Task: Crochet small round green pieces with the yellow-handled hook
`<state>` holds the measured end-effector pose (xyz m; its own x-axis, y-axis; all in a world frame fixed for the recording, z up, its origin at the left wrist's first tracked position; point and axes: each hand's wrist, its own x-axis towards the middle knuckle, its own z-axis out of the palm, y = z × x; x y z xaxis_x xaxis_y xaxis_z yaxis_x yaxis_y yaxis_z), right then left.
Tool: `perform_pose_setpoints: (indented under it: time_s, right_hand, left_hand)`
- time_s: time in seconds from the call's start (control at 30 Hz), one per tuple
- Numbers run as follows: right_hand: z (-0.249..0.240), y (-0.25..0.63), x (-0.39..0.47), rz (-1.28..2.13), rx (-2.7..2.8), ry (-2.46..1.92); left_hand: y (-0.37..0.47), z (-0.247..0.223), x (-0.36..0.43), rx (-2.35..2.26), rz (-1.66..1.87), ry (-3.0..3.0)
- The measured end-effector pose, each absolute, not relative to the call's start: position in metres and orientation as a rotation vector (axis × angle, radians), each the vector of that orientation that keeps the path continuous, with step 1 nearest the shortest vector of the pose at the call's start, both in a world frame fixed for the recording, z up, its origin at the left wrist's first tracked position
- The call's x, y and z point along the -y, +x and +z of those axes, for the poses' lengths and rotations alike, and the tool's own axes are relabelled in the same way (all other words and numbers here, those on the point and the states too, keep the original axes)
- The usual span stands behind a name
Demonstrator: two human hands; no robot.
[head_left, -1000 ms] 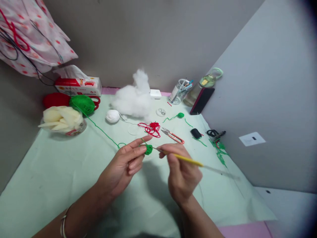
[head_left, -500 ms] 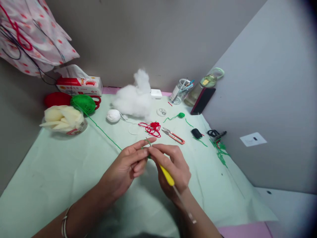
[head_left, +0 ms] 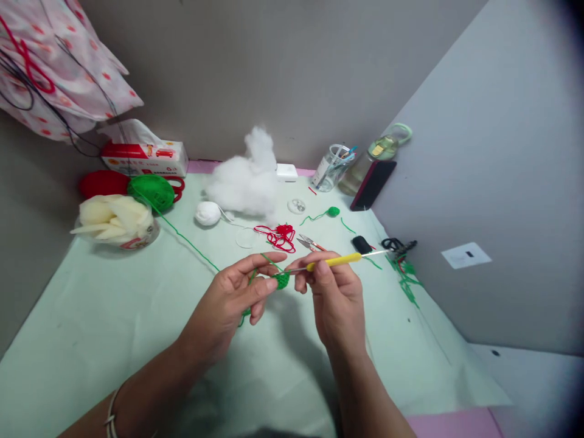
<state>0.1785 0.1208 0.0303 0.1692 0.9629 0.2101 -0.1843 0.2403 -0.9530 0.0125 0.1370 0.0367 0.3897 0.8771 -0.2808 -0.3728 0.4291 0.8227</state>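
Note:
My left hand point(head_left: 235, 298) pinches a small green crochet piece point(head_left: 283, 280) between thumb and fingers, with green yarn point(head_left: 194, 248) running over the raised index finger. That yarn leads back to a green yarn ball point(head_left: 152, 193) at the far left. My right hand point(head_left: 335, 295) is closed around the yellow handle of a crochet hook point(head_left: 340, 261). The hook's metal tip reaches left to the top edge of the crochet piece; its other end points right. A green tail hangs below my left fingers.
Before my hands lie red yarn point(head_left: 280, 237), thread snips point(head_left: 310, 242) and white stuffing point(head_left: 244, 185). A tub point(head_left: 121, 222) and tissue box point(head_left: 146, 157) stand left. A pen jar point(head_left: 331, 170), bottle point(head_left: 358, 173), phone point(head_left: 374, 185) and black yarn bundle point(head_left: 362, 244) are on the right.
My right hand has turned, swinging the crochet hook from pointing down toward me to nearly level. The green crochet piece now shows clearly at my left fingertips.

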Motion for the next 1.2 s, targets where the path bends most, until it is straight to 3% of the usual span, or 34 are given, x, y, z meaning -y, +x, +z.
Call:
perform_pose_setpoints:
  time_s: [0.2, 0.43, 0.7, 0.9, 1.2]
  right_hand:
    - [0.034, 0.180, -0.121, 1.039, 1.104, -0.975]
    - [0.034, 0.174, -0.106, 0.548, 1.415, -1.064]
    - [0.025, 0.172, -0.108, 0.359, 1.562, -1.021]
    - [0.015, 0.168, -0.106, -0.053, 1.775, -1.030]
    - [0.032, 0.170, -0.113, 0.704, 1.244, -0.985]
  left_hand:
    - [0.009, 0.037, -0.135, -0.841, 0.885, 0.749]
    - [0.010, 0.036, -0.134, -0.948, 0.968, 0.892]
    - [0.013, 0.038, -0.129, -1.007, 1.031, 0.940]
    - [0.019, 0.041, -0.129, -0.805, 0.908, 0.607]
    - [0.010, 0.046, -0.134, -0.686, 0.887, 0.537]
